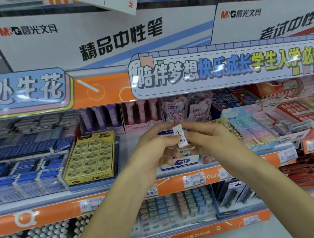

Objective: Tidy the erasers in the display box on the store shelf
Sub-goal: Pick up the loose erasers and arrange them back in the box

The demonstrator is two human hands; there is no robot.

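Observation:
A small white eraser (pixel 181 137) in a printed sleeve stands on end between my two hands at the middle of the head view. My left hand (pixel 153 152) pinches its left side and my right hand (pixel 211 138) grips its right side. Both hands hover just above a white display box (pixel 180 162) with blue lettering on the middle shelf. The hands hide most of the box's contents; a few more white erasers show between the fingers.
A yellow 2B eraser box (pixel 90 159) sits left of the white one, with blue eraser stacks (pixel 14 163) further left. Pastel (pixel 257 127) and red (pixel 296 114) eraser boxes fill the right. Pens fill the lower shelf (pixel 177 209). A banner sign (pixel 226 65) hangs overhead.

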